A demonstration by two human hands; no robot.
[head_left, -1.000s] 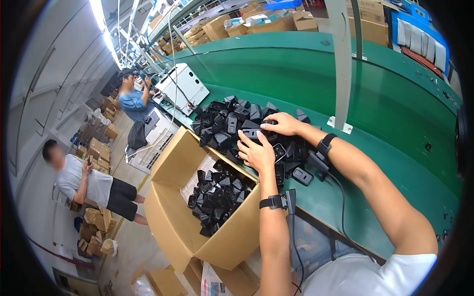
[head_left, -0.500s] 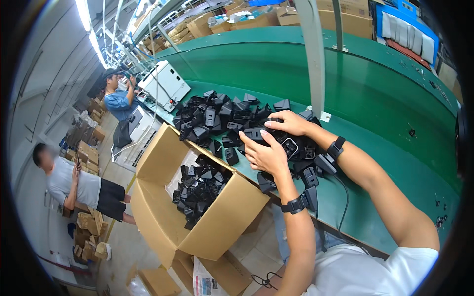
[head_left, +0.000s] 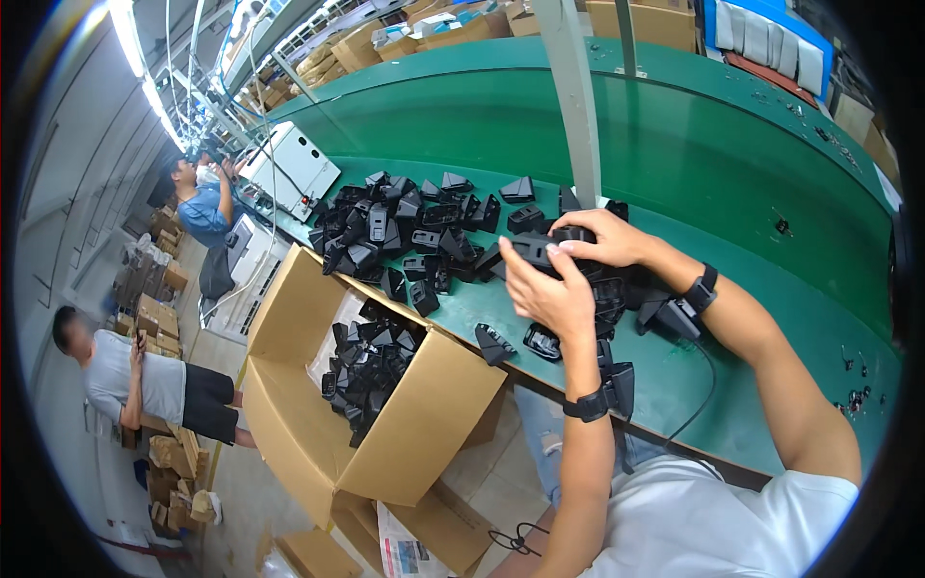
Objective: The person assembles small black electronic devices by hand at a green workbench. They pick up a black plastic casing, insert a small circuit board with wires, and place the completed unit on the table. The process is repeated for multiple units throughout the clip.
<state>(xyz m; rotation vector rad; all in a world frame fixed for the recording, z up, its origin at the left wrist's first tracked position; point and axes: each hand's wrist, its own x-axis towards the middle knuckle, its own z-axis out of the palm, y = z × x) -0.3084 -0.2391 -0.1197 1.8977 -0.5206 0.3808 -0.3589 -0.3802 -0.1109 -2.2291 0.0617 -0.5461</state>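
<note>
A black plastic housing [head_left: 536,252] with a small window is between my two hands, just above the green bench. My left hand [head_left: 557,297] is closed on its near side, thumb and forefinger against it. My right hand [head_left: 609,238] curls over the far end, its fingers on black plastic; whether that is the same housing or a second one is hard to tell. Left of the hands spreads a pile of similar black housings [head_left: 414,226]. Several more lie under and beside my hands, partly hidden, and one loose housing [head_left: 494,344] rests at the bench's near edge.
An open cardboard box [head_left: 424,414] holding more black housings stands against the bench's near edge. A grey post [head_left: 570,106] rises behind my hands. A cable [head_left: 711,380] hangs from my right wrist device. A white machine [head_left: 289,173] and two people are at the left.
Both hands have shifted right relative to the pile, with the housing lifted between them. A strip of green bench now shows between the main pile and the housings near my hands.
</note>
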